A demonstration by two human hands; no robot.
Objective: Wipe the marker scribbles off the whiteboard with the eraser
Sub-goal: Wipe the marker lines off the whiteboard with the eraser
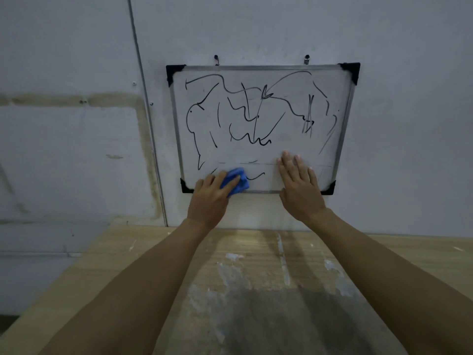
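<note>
Metal-framed scribbled whiteboard (281, 155): left hand (211, 194) grips blue eraser (236, 181) near its bottom-left corner; right hand (299, 185) presses flat, fingers straight, at its bottom edge.

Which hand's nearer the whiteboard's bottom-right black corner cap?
Right. The right hand lies flat on the whiteboard just left of that corner cap; the left hand grips the blue eraser near the opposite bottom corner.
</note>
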